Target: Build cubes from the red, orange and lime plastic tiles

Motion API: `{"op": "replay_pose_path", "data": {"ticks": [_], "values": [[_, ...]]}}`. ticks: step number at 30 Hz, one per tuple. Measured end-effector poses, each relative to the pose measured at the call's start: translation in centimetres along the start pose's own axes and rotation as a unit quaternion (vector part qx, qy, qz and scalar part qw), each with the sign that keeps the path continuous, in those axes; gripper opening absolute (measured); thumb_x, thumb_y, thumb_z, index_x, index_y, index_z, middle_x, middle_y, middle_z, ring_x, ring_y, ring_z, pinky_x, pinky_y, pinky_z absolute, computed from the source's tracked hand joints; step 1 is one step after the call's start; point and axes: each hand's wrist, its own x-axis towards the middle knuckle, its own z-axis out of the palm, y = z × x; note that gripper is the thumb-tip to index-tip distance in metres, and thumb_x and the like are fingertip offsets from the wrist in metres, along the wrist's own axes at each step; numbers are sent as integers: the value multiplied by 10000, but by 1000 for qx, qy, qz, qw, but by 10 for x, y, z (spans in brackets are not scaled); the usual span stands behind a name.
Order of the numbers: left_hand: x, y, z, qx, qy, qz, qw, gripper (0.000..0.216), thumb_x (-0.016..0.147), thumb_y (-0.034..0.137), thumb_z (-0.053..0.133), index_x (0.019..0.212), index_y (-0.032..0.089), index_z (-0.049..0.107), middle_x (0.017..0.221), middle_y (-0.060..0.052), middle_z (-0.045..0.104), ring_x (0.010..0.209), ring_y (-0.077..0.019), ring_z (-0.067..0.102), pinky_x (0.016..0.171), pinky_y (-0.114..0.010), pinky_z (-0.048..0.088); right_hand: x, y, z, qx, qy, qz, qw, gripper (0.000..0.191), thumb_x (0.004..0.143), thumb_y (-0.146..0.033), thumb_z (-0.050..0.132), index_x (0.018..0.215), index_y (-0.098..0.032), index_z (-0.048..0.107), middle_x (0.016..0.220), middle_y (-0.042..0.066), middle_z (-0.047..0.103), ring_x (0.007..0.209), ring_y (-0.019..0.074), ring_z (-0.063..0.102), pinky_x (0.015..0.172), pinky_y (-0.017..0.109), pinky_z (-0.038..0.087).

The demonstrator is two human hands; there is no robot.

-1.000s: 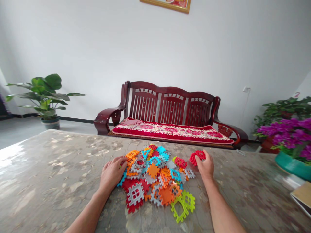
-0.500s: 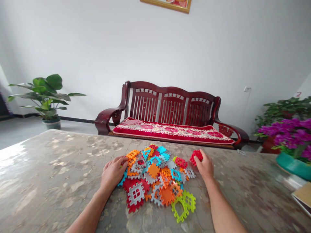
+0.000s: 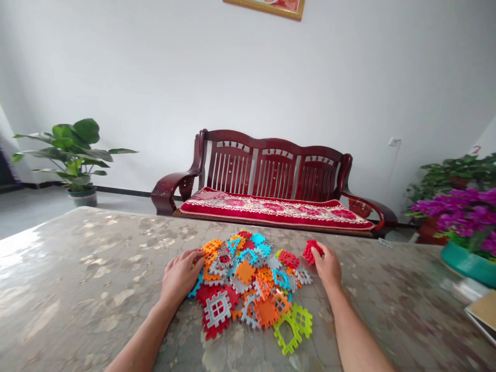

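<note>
A heap of interlocking plastic building tiles [image 3: 245, 271] lies on the table in orange, blue, grey, red and green, some with window-like cut-outs. My left hand [image 3: 183, 274] rests at the heap's left edge, palm down, its fingers stretched and touching the outer tiles. To the right of the heap, my right hand [image 3: 327, 264] grips a red building block [image 3: 311, 252] with knobbly edges between thumb and fingers. A red tile [image 3: 289, 259] and a grey window tile [image 3: 303, 276] are the pieces closest to that hand. Two green tiles [image 3: 301, 320] lie at the near right side.
The patterned table [image 3: 96, 279] extends on both sides. At its right stand a teal flowerpot [image 3: 467, 266] with purple flowers and a brown-topped box [image 3: 484, 315]. Behind it is a wooden bench [image 3: 273, 170] with a red cover; a potted plant [image 3: 79, 155] stands left.
My right hand has shifted its hold slightly, and the red block has turned a little between the fingers. My left hand and the heap look unchanged.
</note>
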Motion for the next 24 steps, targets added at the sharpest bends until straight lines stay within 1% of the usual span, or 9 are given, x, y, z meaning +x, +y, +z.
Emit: {"op": "replay_pose_path", "data": {"ticks": [6,11,16,21,24], "values": [[0,0,0,0,0,1,1000,350,919,387,410,1104,310,698,1317,-11,647,1187,-213,581,1078,-401,331,0,1,3,19,-9,-4,1000,587,801,-555,445,1156,-142,664,1157,152,687,1086,281,610,988,423,442],[0,0,0,0,-1,2,1000,353,918,395,410,1102,309,698,1310,-10,652,1188,-217,583,1076,-407,336,-2,-1,6,16,1,14,1000,631,763,-529,466,1218,-121,623,1214,170,666,1115,297,606,996,433,443],[0,1,-1,7,1,1,1000,348,918,380,413,1105,301,695,1311,-14,654,1186,-207,581,1072,-386,337,-2,-1,8,12,9,38,999,608,755,-510,510,1230,-147,617,1212,156,673,1101,295,618,966,426,459],[0,3,-3,10,1,-1,1000,346,912,373,417,1097,304,701,1307,-11,656,1186,-220,588,1073,-399,344,-2,-2,10,7,5,19,1000,631,751,-522,514,1228,-121,619,1197,169,675,1093,301,616,977,424,450],[-1,4,-4,14,-3,-2,1000,344,912,372,417,1092,301,702,1309,-9,655,1181,-219,593,1071,-393,349,-2,-2,8,-8,11,2,1000,615,768,-528,512,1220,-126,622,1181,166,679,1080,296,613,973,429,448]]}}
